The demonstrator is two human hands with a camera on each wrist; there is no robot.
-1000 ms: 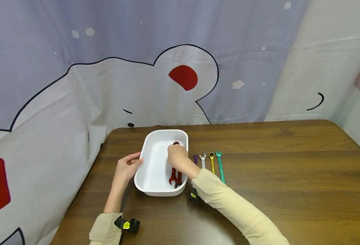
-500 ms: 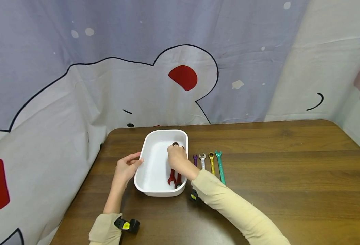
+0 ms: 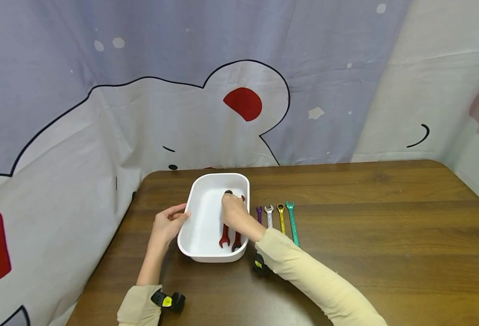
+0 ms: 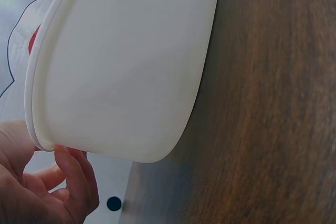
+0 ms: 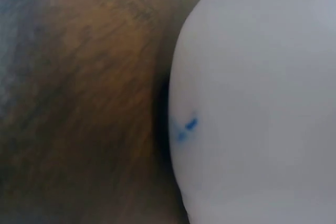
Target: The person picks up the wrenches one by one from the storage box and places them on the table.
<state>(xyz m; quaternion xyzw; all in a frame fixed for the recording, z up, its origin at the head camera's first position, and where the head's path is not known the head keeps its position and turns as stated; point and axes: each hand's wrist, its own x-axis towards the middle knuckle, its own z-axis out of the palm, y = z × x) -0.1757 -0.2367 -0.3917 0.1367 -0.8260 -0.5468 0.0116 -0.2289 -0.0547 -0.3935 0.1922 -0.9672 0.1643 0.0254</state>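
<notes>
White tray: our left hand pinches its left side; our right hand grasps the left red wrench inside.

right hand is hiding middles of two red wrenches | right arm is covering ends of four wrenches beside tray's right edge | blue mark is blurring

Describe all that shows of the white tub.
The white tub is a deep, open-topped rectangle with rounded corners, a rim and smooth, plastic-looking walls. It stands upright on the wooden table. The left hand holds its left rim. Inside, toward its right side, are two red wrenches, one apparently gripped by the right hand. A small blue patch, mark or reflection, shows on its outer wall.
</notes>
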